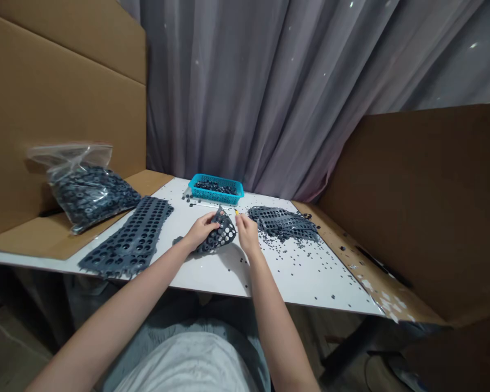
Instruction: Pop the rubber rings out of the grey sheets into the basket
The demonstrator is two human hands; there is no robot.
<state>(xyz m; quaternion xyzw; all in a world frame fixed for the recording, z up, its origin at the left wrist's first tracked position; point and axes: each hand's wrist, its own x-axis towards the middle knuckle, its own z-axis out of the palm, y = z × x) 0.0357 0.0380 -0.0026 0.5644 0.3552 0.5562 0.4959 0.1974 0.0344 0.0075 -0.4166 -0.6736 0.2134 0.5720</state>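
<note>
My left hand (204, 228) is closed on a dark grey perforated rubber sheet (225, 231), with the thumb on top. The sheet is bent up above the table, and its round holes show light through them; some still look filled. My right hand (247, 232) is a fist just right of the sheet. A small yellow-tipped tool (237, 213) pokes out at its thumb side; the rest is hidden in the fingers, so its kind is unclear. Between the right hand and the sheet there is a narrow gap.
A stack of perforated sheets (133, 237) lies left, another pile of sheets (283, 222) right with black bits scattered round it. A blue basket (216, 196) holds dark pieces at the back. A zip bag (90, 190) of dark rings leans on the left cardboard wall (65, 98).
</note>
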